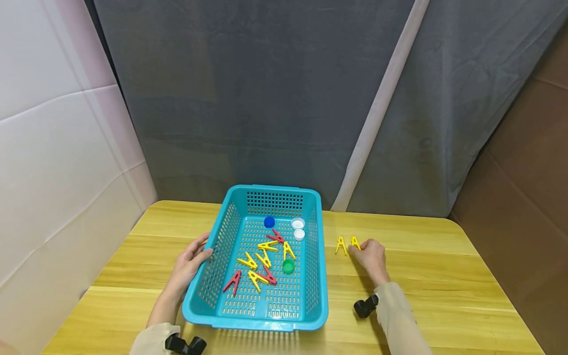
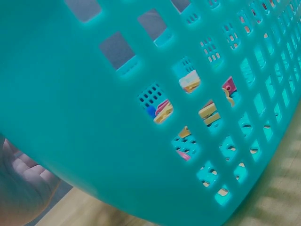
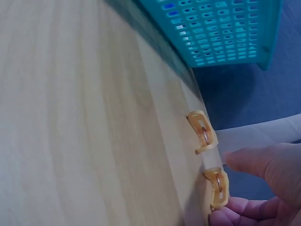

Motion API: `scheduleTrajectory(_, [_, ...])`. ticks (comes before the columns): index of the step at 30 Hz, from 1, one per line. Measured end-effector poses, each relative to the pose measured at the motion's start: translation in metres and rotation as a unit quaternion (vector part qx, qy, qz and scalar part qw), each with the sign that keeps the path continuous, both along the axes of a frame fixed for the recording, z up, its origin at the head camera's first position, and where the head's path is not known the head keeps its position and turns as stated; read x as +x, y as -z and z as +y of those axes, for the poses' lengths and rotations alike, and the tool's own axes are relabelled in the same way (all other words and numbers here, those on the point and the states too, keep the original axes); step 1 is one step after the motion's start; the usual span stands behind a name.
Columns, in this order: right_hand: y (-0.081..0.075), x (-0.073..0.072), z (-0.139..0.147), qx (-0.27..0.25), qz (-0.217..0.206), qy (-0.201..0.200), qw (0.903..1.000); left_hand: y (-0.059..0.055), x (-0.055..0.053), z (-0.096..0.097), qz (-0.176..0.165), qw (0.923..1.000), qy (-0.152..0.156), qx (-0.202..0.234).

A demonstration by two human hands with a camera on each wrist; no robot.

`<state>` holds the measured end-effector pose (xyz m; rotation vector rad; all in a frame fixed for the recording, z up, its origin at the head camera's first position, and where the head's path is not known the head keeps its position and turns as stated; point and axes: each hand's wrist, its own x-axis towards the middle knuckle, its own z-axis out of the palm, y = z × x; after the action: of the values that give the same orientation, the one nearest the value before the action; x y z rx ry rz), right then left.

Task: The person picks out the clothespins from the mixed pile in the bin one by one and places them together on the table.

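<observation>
A turquoise plastic basket [image 1: 266, 325] stands on the wooden table, with yellow and red clothespins inside it. My left hand [image 1: 191, 261] holds its left side, thumb at the rim and the other fingers along the outside. To the right of the basket, two yellow clothespins stand on the table. The nearer one to the basket is the left clothespin [image 1: 340, 245]. At the right clothespin [image 3: 219, 188] is my right hand [image 1: 370, 255]. In the right wrist view its fingertips touch that clothespin's edge, while the thumb [image 3: 249, 161] is held away from it.
Inside the basket also lie a blue cap [image 1: 269, 222], a green cap [image 1: 288, 266] and two white caps [image 1: 299, 234]. A grey curtain [image 1: 266, 98] hangs behind the table [image 1: 426, 276]. A white panel [image 1: 66, 148] is at the left and a brown one [image 1: 523, 172] at the right.
</observation>
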<state>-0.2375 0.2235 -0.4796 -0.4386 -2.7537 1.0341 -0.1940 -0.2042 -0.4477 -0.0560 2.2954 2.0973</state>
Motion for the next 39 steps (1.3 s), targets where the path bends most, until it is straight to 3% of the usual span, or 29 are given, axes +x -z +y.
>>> scheduleTrajectory(4, [-0.008, 0.002, 0.003, -0.005, 0.013, -0.008, 0.9999, 0.0, 0.0, 0.0, 0.001, 1.0, 0.001, -0.002])
scheduleTrajectory(9, [-0.024, 0.0, 0.001, -0.018, 0.057, -0.024, 0.9979, -0.001, 0.0, 0.0, -0.001, 1.0, -0.002, -0.004])
scheduleTrajectory(18, [-0.06, -0.006, -0.02, -0.038, 0.118, -0.064, 0.9901, -0.001, -0.001, 0.0, -0.003, 1.0, -0.003, -0.001])
scheduleTrajectory(26, [-0.088, -0.013, -0.048, -0.051, 0.137, -0.099, 0.9843, -0.001, 0.0, 0.0, -0.008, 1.0, 0.0, 0.004])
scheduleTrajectory(39, [-0.115, -0.019, -0.096, -0.058, 0.172, -0.165, 0.9695, 0.0, 0.001, 0.0, -0.006, 0.9999, 0.0, 0.008])
